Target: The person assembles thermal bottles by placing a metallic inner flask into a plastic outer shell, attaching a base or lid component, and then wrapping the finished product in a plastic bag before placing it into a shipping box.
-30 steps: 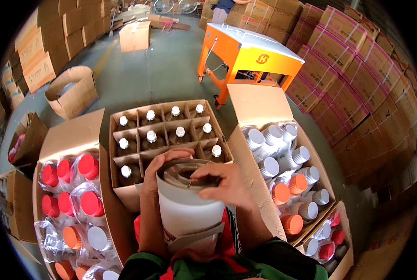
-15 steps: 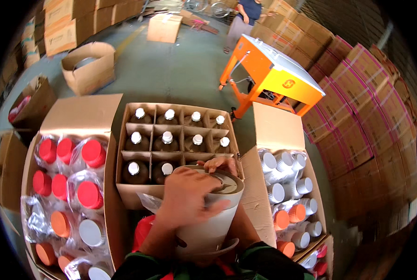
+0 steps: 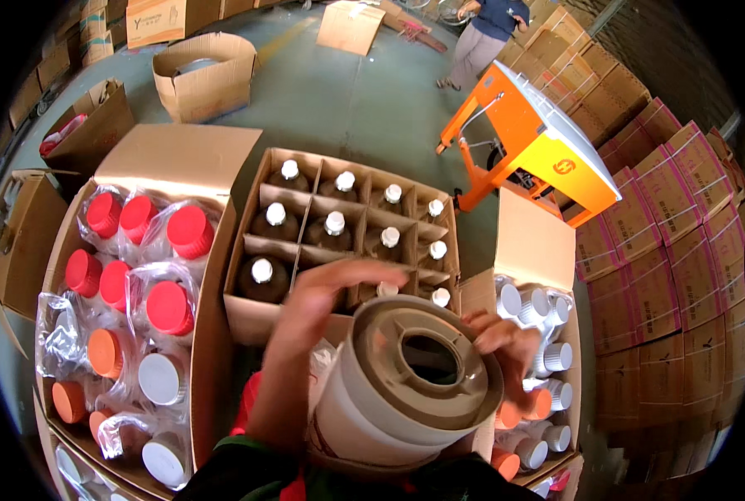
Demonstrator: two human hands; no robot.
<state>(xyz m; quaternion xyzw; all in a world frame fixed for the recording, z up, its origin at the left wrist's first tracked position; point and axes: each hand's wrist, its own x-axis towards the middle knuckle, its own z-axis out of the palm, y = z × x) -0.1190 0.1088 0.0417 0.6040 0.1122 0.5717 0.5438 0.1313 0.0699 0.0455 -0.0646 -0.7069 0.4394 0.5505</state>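
Close to my body is a large white cylindrical container [image 3: 360,417], tilted so that its greyish ring-shaped end [image 3: 376,342] faces up. A round, dark opening sits in the middle of that end. My left hand [image 3: 339,288] arches over its far left side, fingers stretched out and apart, slightly blurred. At the right rim, my right hand [image 3: 506,342] has its fingers bent against the container. Just beyond is a divided carton [image 3: 251,321] of dark bottles with white caps [image 3: 334,223]; my left hand and the container cover part of its near row.
An open carton [image 3: 209,351] of plastic-wrapped jars with red, orange and white lids stands at left. Another carton [image 3: 535,238] of white- and orange-lidded jars is at right. Beyond are an orange machine [image 3: 548,159], a standing person [image 3: 489,33] and stacked boxes [image 3: 664,242].
The container now shows a ringed end with a hole, where a flatter end showed before. My left hand has come off its top; my right hand has moved to the right rim. The view has shifted.
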